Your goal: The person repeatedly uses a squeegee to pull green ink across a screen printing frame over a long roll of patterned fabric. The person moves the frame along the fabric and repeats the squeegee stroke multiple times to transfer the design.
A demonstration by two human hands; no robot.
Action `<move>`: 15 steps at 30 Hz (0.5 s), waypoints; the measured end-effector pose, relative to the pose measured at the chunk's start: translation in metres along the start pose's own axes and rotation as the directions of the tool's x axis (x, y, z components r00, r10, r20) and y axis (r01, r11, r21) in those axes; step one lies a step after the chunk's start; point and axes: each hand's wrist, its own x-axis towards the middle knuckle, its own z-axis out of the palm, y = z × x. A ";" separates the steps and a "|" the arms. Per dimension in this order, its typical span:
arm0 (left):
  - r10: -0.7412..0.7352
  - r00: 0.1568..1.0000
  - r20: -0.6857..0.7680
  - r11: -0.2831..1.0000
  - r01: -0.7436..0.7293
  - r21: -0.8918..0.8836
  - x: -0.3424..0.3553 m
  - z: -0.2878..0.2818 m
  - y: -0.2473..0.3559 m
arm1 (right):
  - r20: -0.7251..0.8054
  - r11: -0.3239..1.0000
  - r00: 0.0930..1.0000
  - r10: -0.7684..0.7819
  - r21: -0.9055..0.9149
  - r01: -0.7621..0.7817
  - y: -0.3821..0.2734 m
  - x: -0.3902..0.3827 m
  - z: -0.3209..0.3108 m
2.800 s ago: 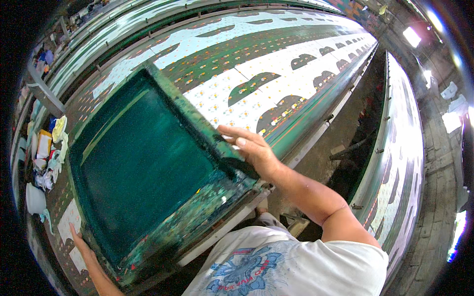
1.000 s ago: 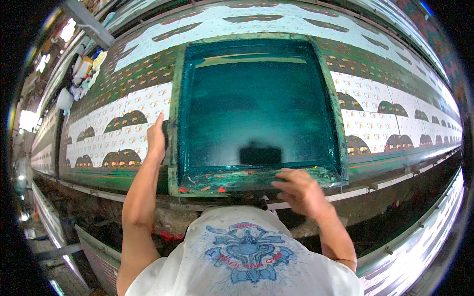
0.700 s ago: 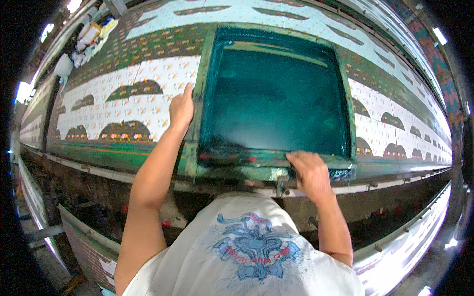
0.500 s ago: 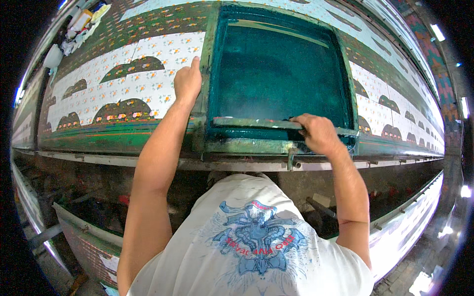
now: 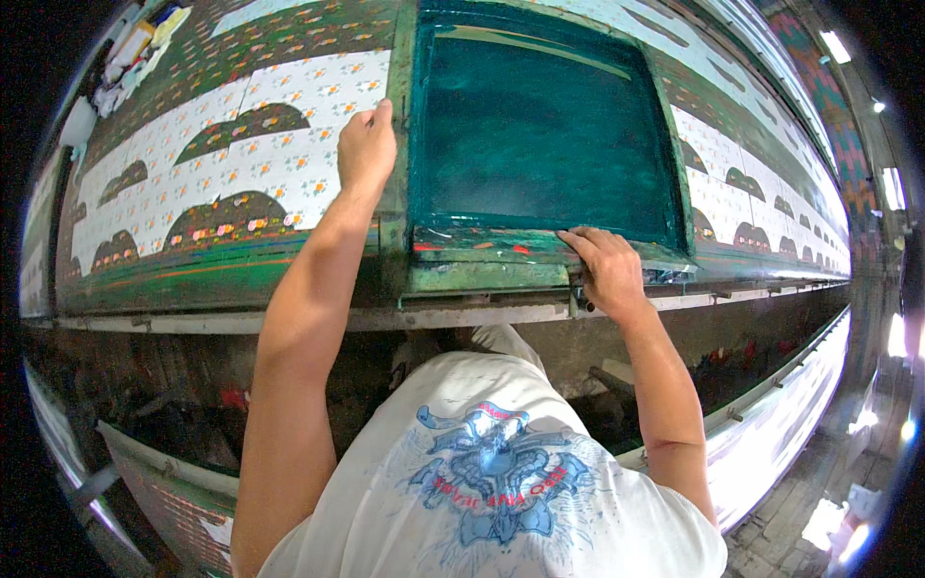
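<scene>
A printing screen with a dark teal mesh lies on the long table, its greenish wooden frame stained with ink. My left hand is closed at the frame's left rail, thumb on top and pointing away from me; its fingertips are hidden. Along the near end of the screen rests a long, ink-smeared squeegee with red specks on it. My right hand is closed over the squeegee's right part, its fingers reaching across the top toward the mesh.
White floral printed fabric with dark curved gaps lies left of the screen, and similar fabric lies right. A metal rail edges the table before me. Cloths and containers sit far left. Another long table stands behind me.
My right hand has drawn the squeegee slightly nearer, from over the mesh onto the near end of the frame, and it now lies tilted. My left hand stays at the left rail.
</scene>
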 end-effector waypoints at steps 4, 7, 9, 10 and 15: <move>0.026 0.999 -0.029 0.997 -0.028 -0.072 -0.004 -0.001 0.003 | -0.079 0.991 0.995 -0.060 -0.127 0.049 0.029 0.035 0.022; 0.050 0.997 -0.053 0.990 -0.056 -0.126 -0.011 0.000 0.009 | -0.079 0.988 0.994 -0.072 -0.145 0.059 0.064 0.074 0.029; 0.055 0.995 -0.085 0.987 -0.066 -0.144 -0.010 0.000 0.007 | -0.084 0.983 0.993 -0.088 -0.166 0.073 0.080 0.108 0.027; 0.056 0.994 -0.094 0.986 -0.070 -0.152 -0.012 0.001 0.010 | -0.101 0.984 0.990 -0.096 -0.158 0.079 0.091 0.124 0.030; 0.061 0.980 -0.187 0.998 -0.066 -0.022 -0.009 0.002 0.002 | -0.153 0.980 0.979 -0.133 -0.165 0.107 0.146 0.211 0.042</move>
